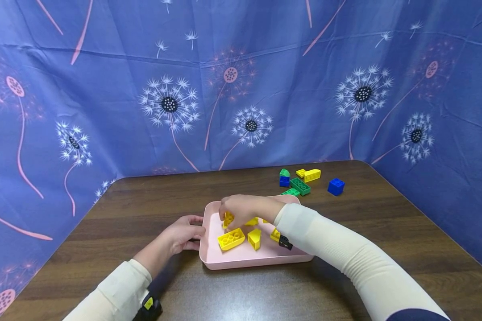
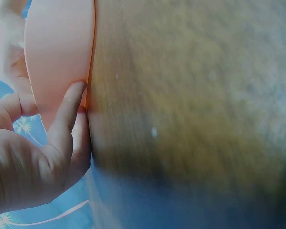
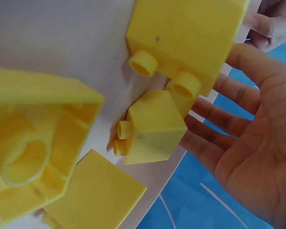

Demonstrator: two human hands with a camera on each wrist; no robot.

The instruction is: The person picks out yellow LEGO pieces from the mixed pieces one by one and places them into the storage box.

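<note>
Yellow building bricks lie in a shallow pink tray point(image 1: 261, 263). My left hand point(image 1: 184, 232) is against the tray's left side; in the left wrist view its fingers point(image 2: 68, 107) press on the outer wall, with one fingertip at the rim. My right hand point(image 1: 241, 208) reaches over the tray, holding a yellow brick point(image 1: 228, 219) at its left end; thumb and fingers stand around it, palm turned inward. A curved yellow brick point(image 1: 231, 239) and a wedge-shaped one point(image 1: 254, 239) lie nearer me. In the right wrist view, a large yellow brick point(image 3: 188, 36) hides the right thumb tip.
Behind the tray's right corner are green bricks point(image 1: 300, 186), a small blue brick point(image 1: 284, 181) and yellow bricks point(image 1: 312, 175). Another blue brick point(image 1: 336, 187) sits farther right. The brown wooden table point(image 1: 152, 200) meets a blue dandelion-print cloth point(image 1: 289, 80) at its back and sides.
</note>
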